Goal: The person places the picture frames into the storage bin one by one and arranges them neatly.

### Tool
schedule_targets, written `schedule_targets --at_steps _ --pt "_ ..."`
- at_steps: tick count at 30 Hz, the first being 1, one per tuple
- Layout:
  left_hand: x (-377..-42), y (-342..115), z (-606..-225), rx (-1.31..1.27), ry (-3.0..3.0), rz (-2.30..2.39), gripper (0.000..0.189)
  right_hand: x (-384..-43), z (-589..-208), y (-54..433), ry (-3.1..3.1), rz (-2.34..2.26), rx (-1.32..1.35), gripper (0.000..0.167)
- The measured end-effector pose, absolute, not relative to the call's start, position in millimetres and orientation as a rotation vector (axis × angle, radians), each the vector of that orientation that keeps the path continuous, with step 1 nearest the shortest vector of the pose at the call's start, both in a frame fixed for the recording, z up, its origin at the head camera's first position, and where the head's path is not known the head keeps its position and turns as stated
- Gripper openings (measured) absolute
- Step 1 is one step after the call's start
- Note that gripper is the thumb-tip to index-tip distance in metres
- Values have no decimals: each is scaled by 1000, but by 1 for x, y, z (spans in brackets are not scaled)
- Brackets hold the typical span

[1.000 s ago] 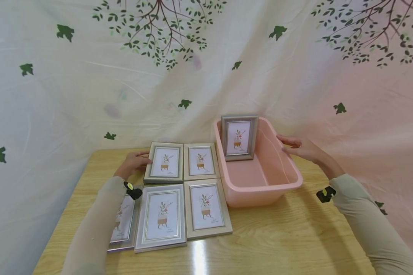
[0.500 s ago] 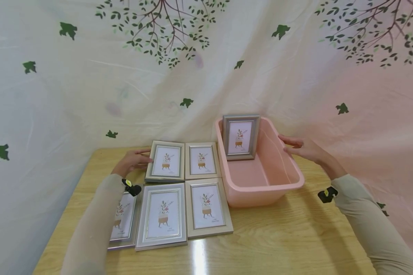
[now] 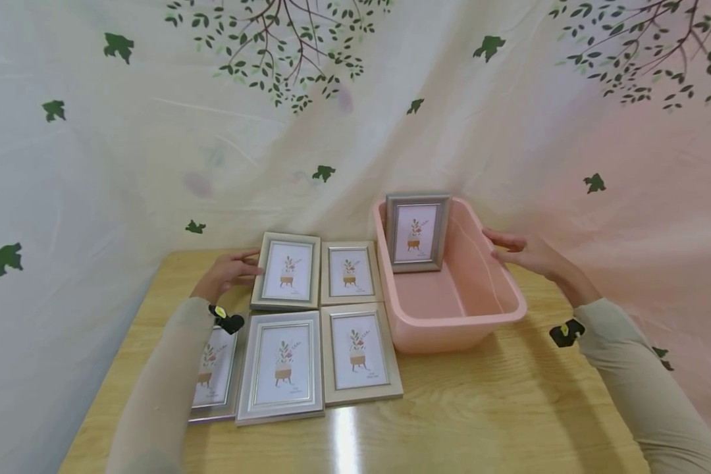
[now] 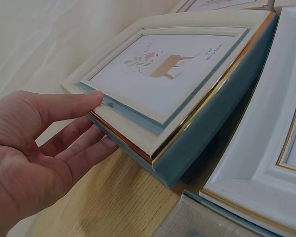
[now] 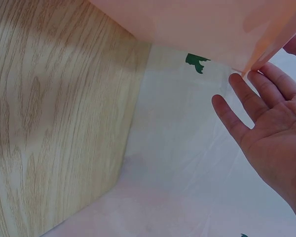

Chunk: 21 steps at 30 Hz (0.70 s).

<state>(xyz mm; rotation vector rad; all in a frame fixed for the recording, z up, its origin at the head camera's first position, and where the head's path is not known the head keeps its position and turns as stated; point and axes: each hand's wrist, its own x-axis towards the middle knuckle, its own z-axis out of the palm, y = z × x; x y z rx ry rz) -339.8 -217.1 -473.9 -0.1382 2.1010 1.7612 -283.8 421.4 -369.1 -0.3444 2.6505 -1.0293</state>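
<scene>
My left hand (image 3: 228,271) pinches a cream picture frame (image 3: 288,271) at its left edge. The left wrist view shows the thumb (image 4: 86,104) on its face and the other fingers underneath. That frame (image 4: 207,37) is tilted up on that side. A thick teal side shows along its near edge. My right hand (image 3: 530,253) rests at the right rim of the pink tub (image 3: 450,322), its fingers (image 5: 249,96) mostly straight, some tips against the rim. A silver-grey picture frame (image 3: 417,230) stands upright inside the tub at the back left.
Beside the pinched frame lies another cream frame (image 3: 351,271). In front are a larger cream frame (image 3: 361,352), a silver-white frame (image 3: 281,365) and a frame (image 3: 213,368) partly under my left arm. A leaf-patterned cloth (image 3: 272,164) hangs behind the wooden table (image 3: 438,421).
The cream frame in my left hand has lifted slightly and tilted. My right hand keeps its place at the tub rim. The whole view has shifted a little.
</scene>
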Motion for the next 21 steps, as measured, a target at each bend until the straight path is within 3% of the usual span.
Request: schedule_targets --at_steps 21 --pt "-336 -232 -461 -18 2172 1844 73 -283 -368 419 2677 -1011 -352 65"
